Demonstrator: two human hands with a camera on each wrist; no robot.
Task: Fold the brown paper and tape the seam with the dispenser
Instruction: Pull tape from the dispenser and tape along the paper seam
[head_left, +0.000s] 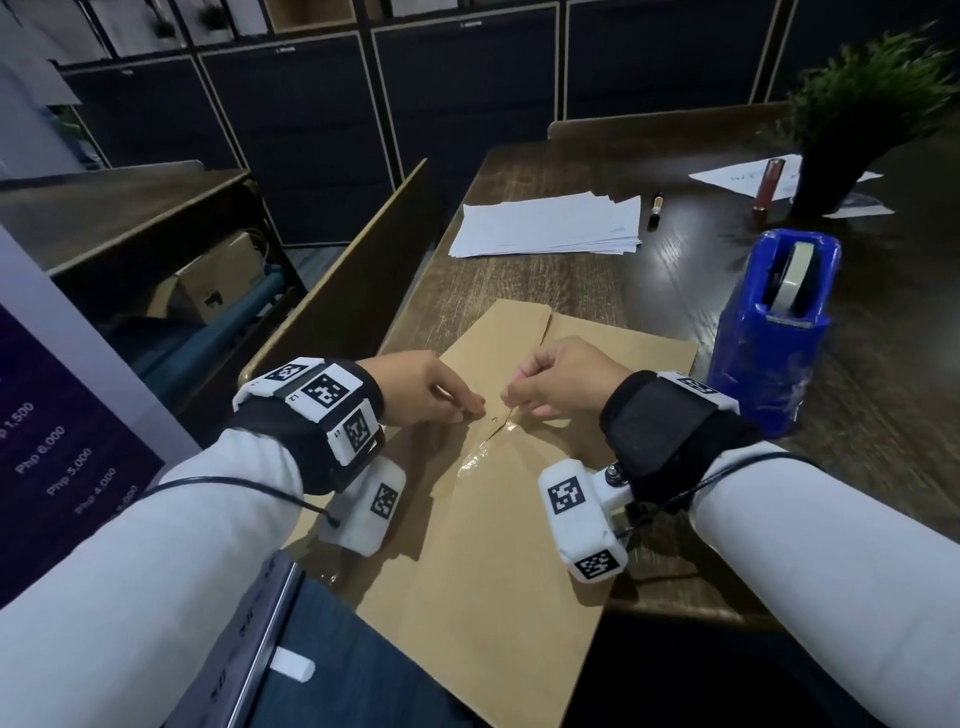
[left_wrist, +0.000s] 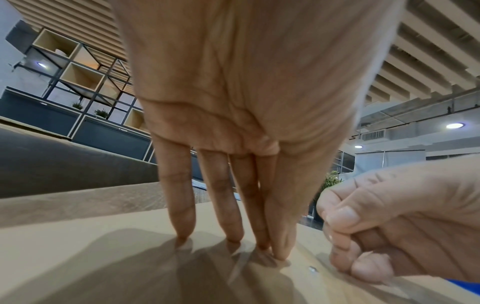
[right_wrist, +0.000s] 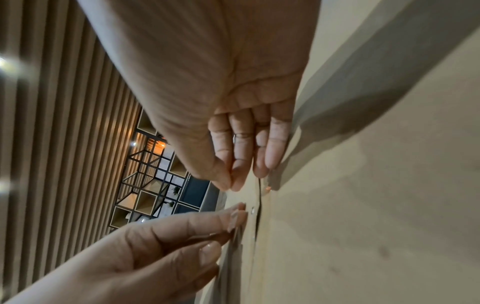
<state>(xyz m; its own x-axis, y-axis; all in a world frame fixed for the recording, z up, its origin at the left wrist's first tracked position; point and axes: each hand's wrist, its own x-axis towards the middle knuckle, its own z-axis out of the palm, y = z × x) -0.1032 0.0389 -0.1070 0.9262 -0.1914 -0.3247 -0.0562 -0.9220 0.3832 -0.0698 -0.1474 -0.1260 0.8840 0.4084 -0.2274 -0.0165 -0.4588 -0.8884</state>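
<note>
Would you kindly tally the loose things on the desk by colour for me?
Brown: 1, the folded brown paper.
Blue: 1, the tape dispenser.
White: 2, the stack of sheets and the loose sheet by the plant.
Black: 2, the marker and the plant pot.
Red: 1, the tube.
Total: 7.

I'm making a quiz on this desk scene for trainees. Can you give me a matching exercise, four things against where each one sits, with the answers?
Things:
1. blue tape dispenser
2. stack of white paper
3. potted plant
4. left hand

Places:
A. far right corner of the desk
B. fingertips pressing on the brown paper beside the seam
C. right of the brown paper, upright
D. beyond the brown paper, left of a marker

Pairs: 1-C, 2-D, 3-A, 4-B
</note>
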